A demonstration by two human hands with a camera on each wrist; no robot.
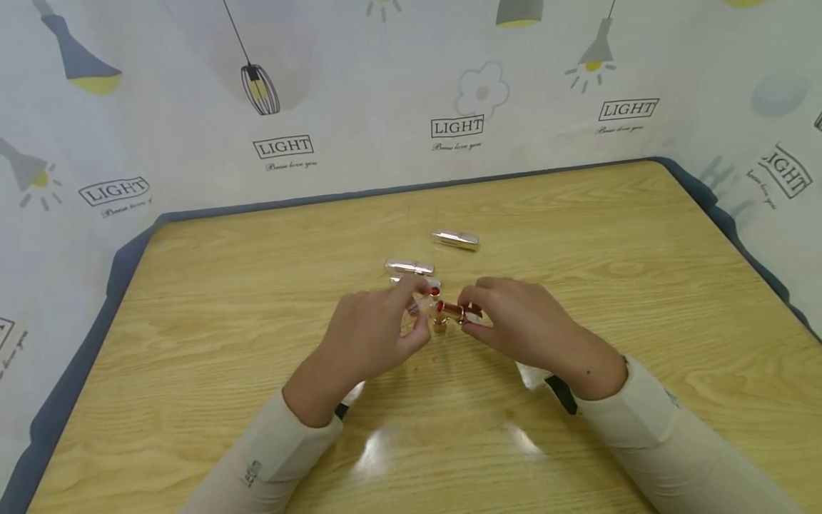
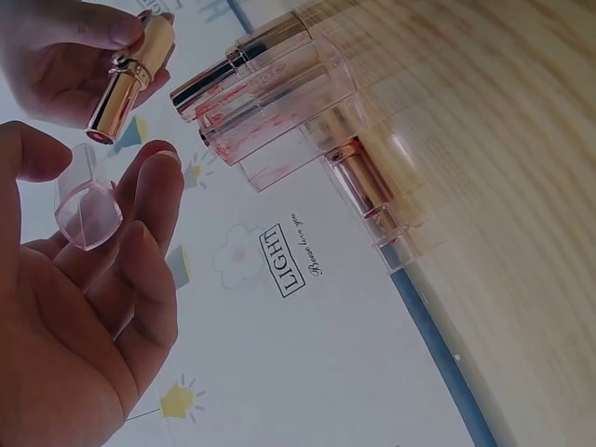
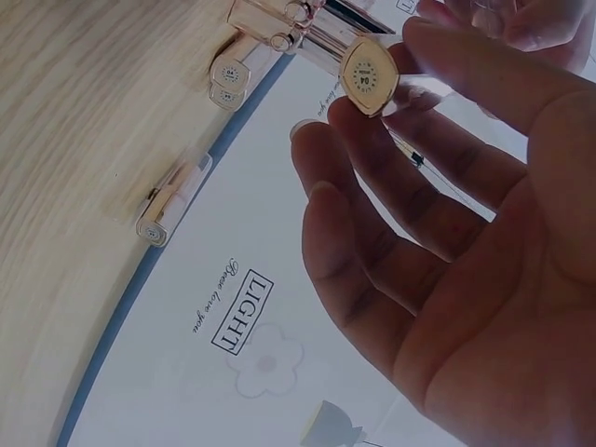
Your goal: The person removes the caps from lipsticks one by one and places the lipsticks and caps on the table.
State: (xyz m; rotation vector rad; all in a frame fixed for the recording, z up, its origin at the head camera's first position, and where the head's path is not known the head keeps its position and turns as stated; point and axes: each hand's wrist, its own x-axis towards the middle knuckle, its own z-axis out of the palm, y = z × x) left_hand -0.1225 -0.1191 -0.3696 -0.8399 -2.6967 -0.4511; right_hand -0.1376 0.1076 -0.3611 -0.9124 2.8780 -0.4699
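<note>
Lipstick [image 1: 451, 311], gold tube, red tip exposed: I see it pinched in the right hand [image 1: 533, 325], fingers curled round its base, held just above the table [image 1: 642, 285] at centre. Cap [image 2: 87, 207], clear plastic: held between thumb and fingertips of the left hand [image 1: 372, 332], just beside the red tip, apart from it. Capped lipsticks [image 1: 411, 268], lying on the table just beyond both hands. Another capped lipstick [image 1: 455, 239], lying farther back, alone. Backdrop [image 1: 282, 146], printed with lamps and "LIGHT", behind the table.
</note>
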